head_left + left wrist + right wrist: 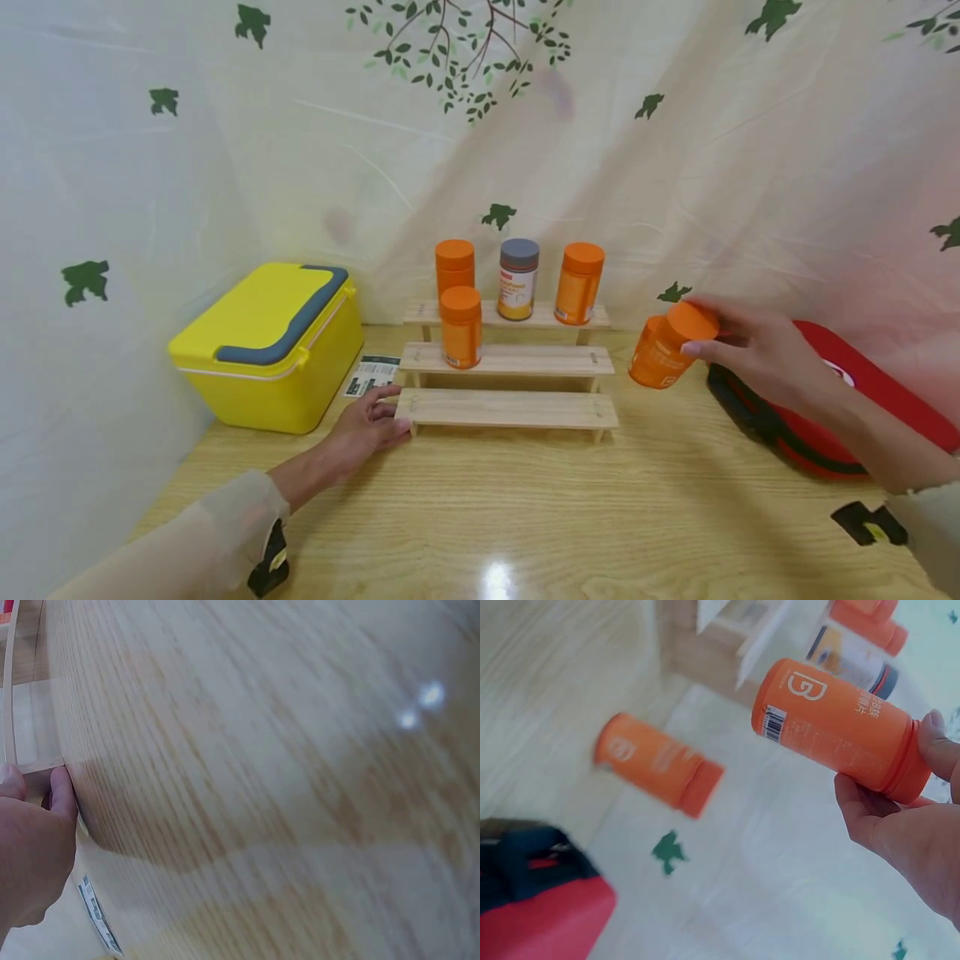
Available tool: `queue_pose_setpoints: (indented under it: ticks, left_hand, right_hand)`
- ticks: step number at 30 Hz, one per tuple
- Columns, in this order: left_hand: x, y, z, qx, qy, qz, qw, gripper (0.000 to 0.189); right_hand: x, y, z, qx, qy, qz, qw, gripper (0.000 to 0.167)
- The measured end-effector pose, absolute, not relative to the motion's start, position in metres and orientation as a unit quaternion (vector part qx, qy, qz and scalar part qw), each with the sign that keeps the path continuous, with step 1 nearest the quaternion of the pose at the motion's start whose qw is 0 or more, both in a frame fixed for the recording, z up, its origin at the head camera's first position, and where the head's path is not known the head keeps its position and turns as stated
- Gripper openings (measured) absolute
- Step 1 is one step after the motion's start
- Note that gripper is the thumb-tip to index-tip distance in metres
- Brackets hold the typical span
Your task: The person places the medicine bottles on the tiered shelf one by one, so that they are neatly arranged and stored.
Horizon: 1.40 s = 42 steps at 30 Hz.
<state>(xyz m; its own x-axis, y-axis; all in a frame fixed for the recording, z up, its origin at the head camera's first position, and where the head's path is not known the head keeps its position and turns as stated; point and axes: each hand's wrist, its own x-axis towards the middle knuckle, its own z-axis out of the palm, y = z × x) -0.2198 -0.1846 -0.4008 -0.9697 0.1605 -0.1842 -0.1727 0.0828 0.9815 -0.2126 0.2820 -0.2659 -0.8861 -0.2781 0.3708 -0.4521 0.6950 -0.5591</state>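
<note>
My right hand holds an orange bottle by its cap, tilted, in the air right of a three-step wooden rack. Behind it, a second orange bottle stands on the table, mostly hidden in the head view. At the rack's lowest step, my left hand grips the left end; the left wrist view shows thumb and finger around the wood. On the top step are an orange bottle, a grey-capped bottle and another orange bottle. One orange bottle stands on the middle step, at its left.
Left of the rack sits a yellow box with a blue handle. A printed card lies between them. To the right, a red case with black trim lies partly under my right forearm. A leaf-patterned curtain hangs behind the table.
</note>
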Motion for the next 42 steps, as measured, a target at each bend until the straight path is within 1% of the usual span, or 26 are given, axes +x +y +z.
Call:
queue_pose_setpoints:
  ticks: [4,10,13,20,30,35,42]
  left_hand:
    - [-0.22,-0.185,-0.401,-0.002,0.724,0.679,0.123,0.058]
    - [-0.217,-0.184,-0.401,-0.004,0.724,0.678,0.126,0.059]
    - [-0.218,-0.184,-0.401,-0.007,0.723,0.679,0.127,0.059]
    - [-0.22,-0.183,-0.401,-0.011,0.724,0.678,0.127,0.059]
    - [-0.22,-0.183,-0.4,-0.008,0.724,0.677,0.128,0.059]
    - [-0.219,-0.184,-0.399,-0.01,0.727,0.675,0.127,0.059]
    - [-0.219,-0.184,-0.4,-0.005,0.727,0.675,0.126,0.059]
  right_hand:
    - [-0.214,0.262,-0.259,0.227,-0.905,0.342,0.11,0.059]
    - [-0.225,0.232,-0.256,0.251,-0.899,0.352,0.069,0.06]
    - [-0.233,0.217,-0.257,0.258,-0.895,0.36,0.058,0.06]
    - [-0.253,0.182,-0.261,0.267,-0.874,0.406,0.023,0.056]
    - [-0.267,0.147,-0.27,0.242,-0.874,0.42,0.028,0.053]
    - [-0.271,0.139,-0.272,0.241,-0.873,0.423,0.034,0.053]
    - [-0.278,0.132,-0.274,0.239,-0.873,0.424,0.025,0.056]
